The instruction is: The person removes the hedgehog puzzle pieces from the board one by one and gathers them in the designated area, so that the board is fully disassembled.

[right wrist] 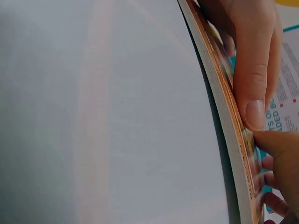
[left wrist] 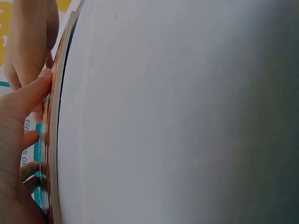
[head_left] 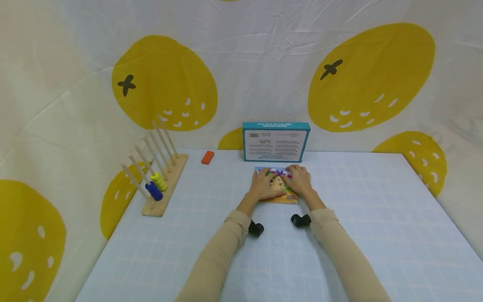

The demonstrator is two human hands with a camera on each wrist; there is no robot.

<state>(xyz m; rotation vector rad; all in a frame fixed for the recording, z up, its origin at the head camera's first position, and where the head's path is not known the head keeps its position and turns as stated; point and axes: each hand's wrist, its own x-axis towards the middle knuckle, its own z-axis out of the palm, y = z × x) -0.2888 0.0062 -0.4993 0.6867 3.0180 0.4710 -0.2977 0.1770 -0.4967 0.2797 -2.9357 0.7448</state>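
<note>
A flat picture board (head_left: 291,197) with a bright cartoon print lies on the table in the head view. My left hand (head_left: 262,186) rests on its left part, fingers extended toward the far edge. On its right part lies my right hand (head_left: 300,180), with the thumb pointing inward across the picture. In the left wrist view the board's edge (left wrist: 55,116) runs beside the left thumb. The right wrist view shows that layered edge (right wrist: 229,109) close up, both thumbs near each other above it. The hands hide much of the print.
Behind the board stands a teal-edged box (head_left: 275,144). At left is a wooden peg stand (head_left: 171,178) with blue beads (head_left: 154,191) and yellow beads (head_left: 159,181) on two pegs. A small orange block (head_left: 207,157) lies nearby. Hanging fruit-print cloth (head_left: 264,63) surrounds the table.
</note>
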